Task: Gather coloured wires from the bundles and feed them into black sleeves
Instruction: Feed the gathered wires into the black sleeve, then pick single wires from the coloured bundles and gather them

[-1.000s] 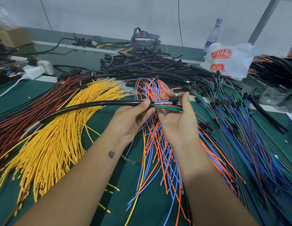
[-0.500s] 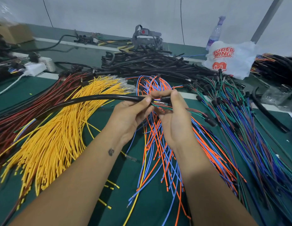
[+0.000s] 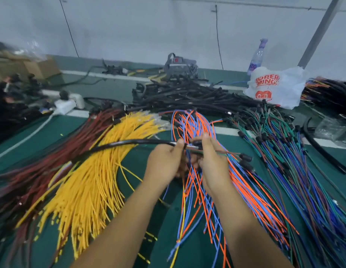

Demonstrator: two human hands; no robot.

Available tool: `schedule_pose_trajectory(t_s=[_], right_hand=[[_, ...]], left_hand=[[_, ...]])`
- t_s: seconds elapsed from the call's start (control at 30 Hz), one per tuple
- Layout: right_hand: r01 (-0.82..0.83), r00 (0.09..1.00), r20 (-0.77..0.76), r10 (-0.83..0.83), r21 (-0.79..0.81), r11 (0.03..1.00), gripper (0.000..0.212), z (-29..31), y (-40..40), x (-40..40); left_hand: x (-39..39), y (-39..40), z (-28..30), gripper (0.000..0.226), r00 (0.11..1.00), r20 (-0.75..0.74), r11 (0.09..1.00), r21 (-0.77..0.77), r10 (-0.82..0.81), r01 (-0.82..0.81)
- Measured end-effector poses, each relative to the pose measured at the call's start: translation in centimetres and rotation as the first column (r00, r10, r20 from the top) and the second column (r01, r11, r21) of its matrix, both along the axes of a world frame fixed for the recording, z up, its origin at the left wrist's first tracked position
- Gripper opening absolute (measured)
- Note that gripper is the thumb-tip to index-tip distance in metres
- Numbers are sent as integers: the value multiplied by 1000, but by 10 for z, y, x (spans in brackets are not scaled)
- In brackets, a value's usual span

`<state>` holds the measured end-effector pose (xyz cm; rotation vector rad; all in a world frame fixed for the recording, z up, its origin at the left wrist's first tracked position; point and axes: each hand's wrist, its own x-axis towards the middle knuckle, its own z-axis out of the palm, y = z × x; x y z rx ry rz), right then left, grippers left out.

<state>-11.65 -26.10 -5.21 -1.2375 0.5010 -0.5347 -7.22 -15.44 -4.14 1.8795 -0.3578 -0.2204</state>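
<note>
While feeding is under way: one black sleeve (image 3: 129, 143) is held above the bench middle
Left hand (image 3: 164, 161): pinched on the sleeve mouth
Right hand (image 3: 212, 161): pinched on a few coloured wires (image 3: 226, 151) at that mouth; depth inside cannot be told
Left: yellow bundle (image 3: 91, 180), orange-blue bundle (image 3: 197, 122) and black sleeve pile (image 3: 178, 93) at the far edge are judged largely unworked

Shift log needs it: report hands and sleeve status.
Left hand grips sleeve end. Right hand pinches wires at its mouth. Nothing in the way.
</note>
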Motion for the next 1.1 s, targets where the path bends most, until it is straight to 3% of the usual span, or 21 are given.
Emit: schedule_pose_trajectory(t_s=[0.07,0.13,0.17,0.2,0.23,0.3,0.37,0.47,0.53,0.7,0.83,0.9,0.97,1.03,1.1], right_hand=[[36,998,44,-38,43,998,37,7,2,-2],[36,996,82,-45,107,994,37,22,-2,-3],[30,994,96,-45,148,989,37,32,-6,-4],[28,993,107,-50,197,980,37,42,-11,-5],[17,991,124,-49,249,968,35,49,-17,-6],[-23,981,186,-48,365,931,32,71,-18,-10],[-96,955,291,-61,496,863,30,88,-13,-9],[-256,898,440,-6,533,806,41,104,3,-5],[-312,907,406,110,473,824,48,108,13,2],[-297,954,64,293,344,891,30,82,27,15],[-369,929,139,342,386,845,23,64,29,15],[-368,929,142,341,416,831,23,61,36,20],[-357,932,111,345,438,825,22,55,45,26],[-373,921,49,385,392,841,23,51,53,31],[-387,904,-90,418,245,889,20,49,63,36]], left_hand=[[-4,5,1,53,922,384,967,214,45,-136],[2,19,11,26,654,757,925,251,-4,-284],[8,26,17,17,537,840,910,278,-76,-307],[15,32,23,25,495,848,876,374,-189,-306],[23,38,30,31,527,789,828,501,-317,-251],[35,47,46,19,684,591,769,636,-427,-70],[42,52,61,18,764,492,797,602,-417,48],[50,65,94,27,794,532,898,438,-296,42],[62,81,120,28,793,566,914,405,-224,-31],[98,158,189,26,758,650,851,432,-63,-299],[132,239,219,25,635,766,665,423,99,-615],[148,275,213,34,615,773,483,483,158,-731],[159,294,188,56,680,698,264,628,224,-732],[164,298,147,75,760,577,199,741,299,-641],[161,291,105,74,770,578,230,738,269,-635]])
